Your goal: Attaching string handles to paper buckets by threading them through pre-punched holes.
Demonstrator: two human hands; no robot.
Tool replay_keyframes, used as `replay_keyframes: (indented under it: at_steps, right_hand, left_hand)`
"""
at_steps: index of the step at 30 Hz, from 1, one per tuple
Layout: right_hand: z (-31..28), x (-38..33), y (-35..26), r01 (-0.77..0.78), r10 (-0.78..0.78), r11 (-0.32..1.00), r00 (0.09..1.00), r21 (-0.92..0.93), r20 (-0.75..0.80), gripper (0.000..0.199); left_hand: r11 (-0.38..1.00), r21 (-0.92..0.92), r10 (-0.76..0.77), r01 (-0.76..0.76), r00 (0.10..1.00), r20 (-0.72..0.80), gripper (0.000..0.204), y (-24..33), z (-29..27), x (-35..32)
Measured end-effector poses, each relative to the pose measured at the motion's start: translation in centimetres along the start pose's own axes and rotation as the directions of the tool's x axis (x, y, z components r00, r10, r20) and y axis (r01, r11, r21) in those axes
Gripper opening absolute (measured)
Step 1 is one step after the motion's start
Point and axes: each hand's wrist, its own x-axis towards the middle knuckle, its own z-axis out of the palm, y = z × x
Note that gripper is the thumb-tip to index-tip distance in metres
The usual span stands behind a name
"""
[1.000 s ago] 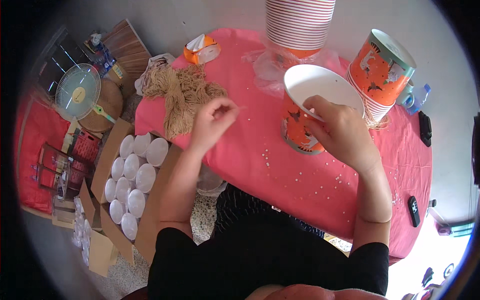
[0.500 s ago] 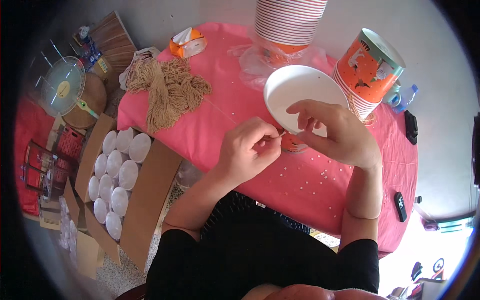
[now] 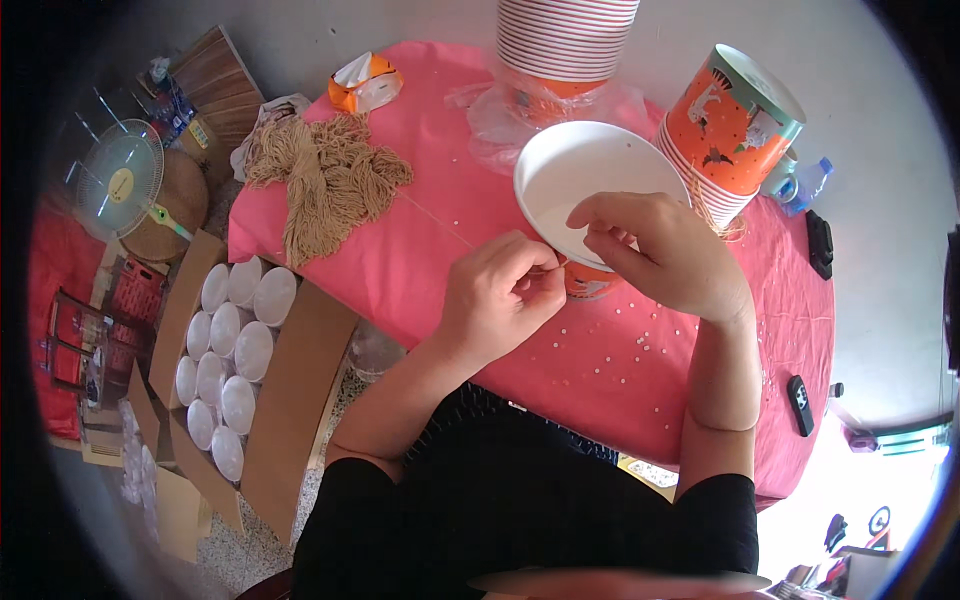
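Observation:
A large white-lined paper bucket (image 3: 560,180) with an orange printed outside stands on the table before me. At its near rim my left hand (image 3: 505,300) is closed in a pinch on a thin string. That string runs back to a tangled hank of tan yarn (image 3: 340,185) at the left of the table. Over the bucket's near right side hangs my right hand (image 3: 665,255), its fingers bent and thumb drawn in against them. Whatever lies between those fingertips, if anything, is too small to make out.
Tall stacks of paper buckets (image 3: 565,40) and an upturned orange bucket (image 3: 730,120) stand behind. Small white dots dot the pink tablecloth (image 3: 560,400). A black remote (image 3: 800,405) lies at right. A carton of clear plastic cups (image 3: 225,330) sits left, near a fan (image 3: 120,185).
My right thumb and fingers have come closer together over the bucket. My left hand keeps its pinch by the rim. The view has shifted slightly.

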Motion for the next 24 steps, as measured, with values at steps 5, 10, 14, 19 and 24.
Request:
replay_keyframes:
  at_steps: [5,10,14,19,24]
  right_hand:
    - [-0.4,0.3,0.5,0.005,-0.008,1.0,0.995,0.028,0.098,0.012]
    - [-0.4,1.1,1.4,-0.005,-0.021,0.992,0.978,0.125,0.207,0.011]
    - [-0.2,1.8,1.7,-0.018,-0.034,0.983,0.96,0.183,0.277,0.007]
    - [-0.1,1.7,1.5,0.054,-0.082,0.992,0.96,0.111,0.268,0.006]
    - [-2.5,0.1,2.4,-0.028,0.032,0.999,0.994,0.036,-0.103,0.011]
  left_hand:
    - [1.0,-0.001,-0.016,0.016,0.999,-0.034,0.014,-0.5,0.4,-0.3]
    - [1.0,0.001,-0.014,0.014,0.997,-0.071,0.013,-0.3,0.8,-0.2]
    - [0.999,0.014,-0.039,0.04,0.997,-0.065,0.013,-0.4,0.8,-0.3]
    - [1.0,0.013,-0.016,0.017,0.998,-0.056,0.013,-0.3,0.5,-0.3]
    - [0.985,0.169,-0.035,0.031,0.999,0.019,0.024,-0.5,-1.4,-0.5]
